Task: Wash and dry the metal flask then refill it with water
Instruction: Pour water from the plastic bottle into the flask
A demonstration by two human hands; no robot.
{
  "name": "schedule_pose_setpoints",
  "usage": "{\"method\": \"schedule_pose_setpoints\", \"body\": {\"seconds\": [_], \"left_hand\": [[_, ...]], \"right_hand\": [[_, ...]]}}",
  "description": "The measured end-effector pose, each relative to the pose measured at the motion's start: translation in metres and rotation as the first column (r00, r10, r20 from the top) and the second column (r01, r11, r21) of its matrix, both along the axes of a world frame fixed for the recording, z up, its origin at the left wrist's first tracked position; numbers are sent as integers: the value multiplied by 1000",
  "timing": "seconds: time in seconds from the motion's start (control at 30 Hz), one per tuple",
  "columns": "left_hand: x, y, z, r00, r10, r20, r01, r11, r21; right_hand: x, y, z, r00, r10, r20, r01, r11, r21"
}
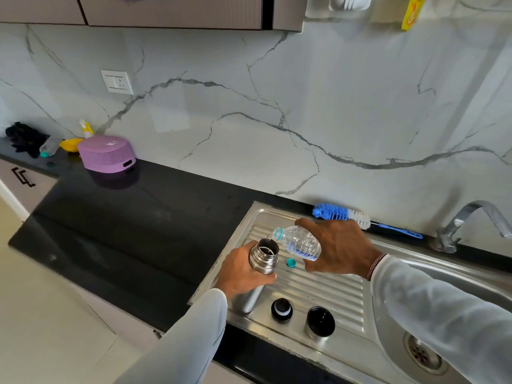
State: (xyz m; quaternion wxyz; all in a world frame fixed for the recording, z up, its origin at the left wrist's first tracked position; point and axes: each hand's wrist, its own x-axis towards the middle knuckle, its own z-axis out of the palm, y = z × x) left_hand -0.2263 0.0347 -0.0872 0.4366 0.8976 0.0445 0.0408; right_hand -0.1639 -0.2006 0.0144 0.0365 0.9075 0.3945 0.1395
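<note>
Kitchen corner with marble-look wall and black counter

A white wall (277, 106) with grey veining runs behind a glossy black countertop (124, 231); a white switch plate (117, 82) sits on the wall at left; taupe upper cabinets (171, 9) hang above; a lower cabinet (23, 180) with a black handle stands at far left; pale floor tiles (41, 314) lie below; soft, even daylight falls across the surfaces, and the countertop shows faint reflections.

Drainboard (318, 284) crowded: teal cap (291, 262), stopper (281, 309), cup (320, 322).
</note>
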Motion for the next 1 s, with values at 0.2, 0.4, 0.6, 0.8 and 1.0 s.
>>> {"method": "schedule_pose_setpoints", "body": {"seconds": [0.2,0.4,0.6,0.8,1.0], "left_hand": [[1,-3,0,1000,8,11,-8,999,-38],[1,-2,-5,999,6,33,-4,998,-64],[0,0,-6,999,12,30,-10,997,-77],[-3,1,-6,999,29,27,-27,996,-81],[-8,5,-5,999,47,14,-46,997,-62]], "right_hand": [[1,-2,6,1000,9,3,-9,999,-49],[2,0,14,1000,-23,0,23,995,-102],[2,1,23,999,-29,46,34,993,-116],[1,7,26,997,-43,71,53,986,-156],[2,11,32,993,-26,111,44,986,-161]]}}
